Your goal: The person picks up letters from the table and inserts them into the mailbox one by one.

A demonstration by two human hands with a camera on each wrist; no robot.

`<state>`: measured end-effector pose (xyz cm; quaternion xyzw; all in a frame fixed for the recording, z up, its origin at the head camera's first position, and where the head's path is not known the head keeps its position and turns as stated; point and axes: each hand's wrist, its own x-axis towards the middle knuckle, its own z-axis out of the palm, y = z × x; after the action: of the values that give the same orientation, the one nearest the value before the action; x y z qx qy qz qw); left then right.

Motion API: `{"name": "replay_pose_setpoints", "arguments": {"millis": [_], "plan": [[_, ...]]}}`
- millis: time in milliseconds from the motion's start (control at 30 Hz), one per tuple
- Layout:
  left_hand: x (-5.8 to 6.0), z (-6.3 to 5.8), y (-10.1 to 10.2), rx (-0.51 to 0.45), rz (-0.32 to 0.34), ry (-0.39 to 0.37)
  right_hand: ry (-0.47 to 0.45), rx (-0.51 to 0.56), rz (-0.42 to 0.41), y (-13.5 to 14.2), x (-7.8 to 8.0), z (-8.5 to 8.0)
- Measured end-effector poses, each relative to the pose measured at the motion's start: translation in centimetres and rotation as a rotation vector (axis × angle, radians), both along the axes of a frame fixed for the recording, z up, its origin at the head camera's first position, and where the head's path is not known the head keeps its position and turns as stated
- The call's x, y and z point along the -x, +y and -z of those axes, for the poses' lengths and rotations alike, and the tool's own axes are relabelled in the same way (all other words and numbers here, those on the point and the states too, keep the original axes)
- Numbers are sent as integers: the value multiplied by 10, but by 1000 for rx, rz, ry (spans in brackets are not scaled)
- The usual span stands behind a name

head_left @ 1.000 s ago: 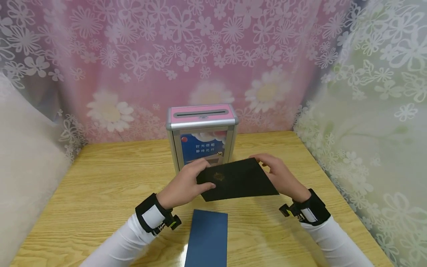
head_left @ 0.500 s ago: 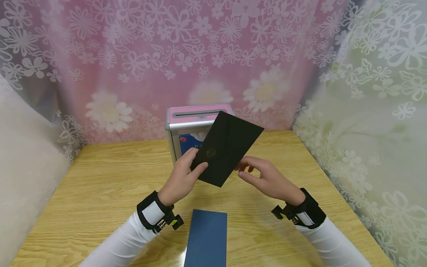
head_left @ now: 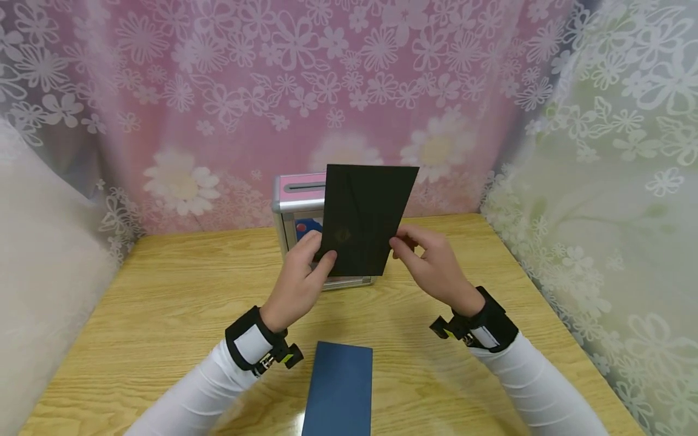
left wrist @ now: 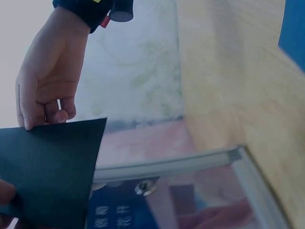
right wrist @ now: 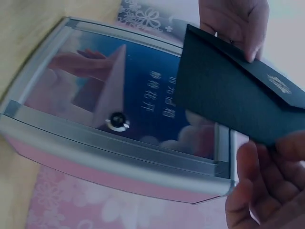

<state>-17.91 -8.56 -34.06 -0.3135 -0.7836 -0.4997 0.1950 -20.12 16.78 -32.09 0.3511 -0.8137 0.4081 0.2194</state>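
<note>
A black envelope (head_left: 371,212) with a small gold emblem on its flap is held up in front of the box, overlapping its right part in the head view. My left hand (head_left: 299,272) grips its lower left edge, thumb on the near face. With thumb and fingers my right hand (head_left: 431,260) pinches the opposite edge. The flap's folded line and emblem show in the right wrist view, where the envelope (right wrist: 228,90) hangs close by the box front. The box (head_left: 301,203) has a pink top with a slot, a silver frame and a clear front with a small lock (right wrist: 117,121).
On the wooden table (head_left: 180,290), a dark blue flat rectangle (head_left: 338,387) lies at the near edge between my forearms. Behind the box hangs a pink flowered curtain (head_left: 245,121), and pale flowered cloth (head_left: 611,200) bounds the right side.
The black envelope has turned from lying sideways to standing upright and has risen before the box. My right hand left its edge, then took hold of the right edge; my left hand kept its grip.
</note>
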Motion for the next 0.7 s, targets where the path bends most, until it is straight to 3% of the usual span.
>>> {"name": "replay_pose_setpoints", "arguments": {"millis": [200, 400, 567, 700], "plan": [[9, -24, -4, -16, -97, 127, 93, 76, 38, -7, 12, -26], [25, -59, -8, -63, -167, 252, 137, 85, 41, -16, 22, -53], [35, -83, -12, -95, -223, 335, 115, 94, 32, -31, 15, -83], [44, -97, -15, -90, -260, 348, 55, 134, 21, -42, 11, -104]]}}
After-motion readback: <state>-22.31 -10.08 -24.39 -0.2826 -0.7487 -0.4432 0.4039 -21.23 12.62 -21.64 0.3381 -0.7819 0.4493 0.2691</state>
